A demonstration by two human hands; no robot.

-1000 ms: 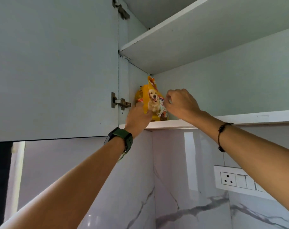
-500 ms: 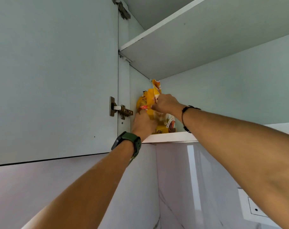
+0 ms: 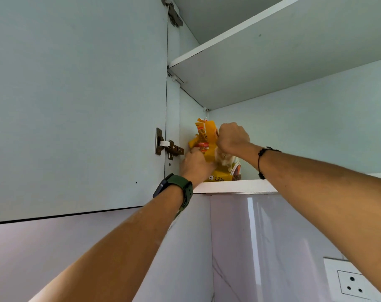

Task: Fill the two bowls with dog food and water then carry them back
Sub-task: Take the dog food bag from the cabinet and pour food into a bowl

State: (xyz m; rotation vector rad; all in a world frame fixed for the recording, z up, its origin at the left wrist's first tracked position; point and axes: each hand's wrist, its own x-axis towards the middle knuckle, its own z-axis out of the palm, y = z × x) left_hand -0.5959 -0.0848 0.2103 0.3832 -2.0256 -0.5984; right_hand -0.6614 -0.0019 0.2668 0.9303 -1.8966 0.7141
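Head view: both hands on yellow dog food bag (image 3: 208,138), standing on cabinet shelf (image 3: 235,185). Right hand (image 3: 232,136) pinches crumpled top, left hand (image 3: 196,164) clamps side below. Soft, floppy, probably heavy; support low, bottom under left grip.

Open cabinet (image 3: 76,105) (pale green), marble wall (image 3: 261,247).

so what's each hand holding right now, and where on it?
Both hold the dog food bag on the cupboard shelf. Right hand grips its folded top; left hand holds its lower left side.
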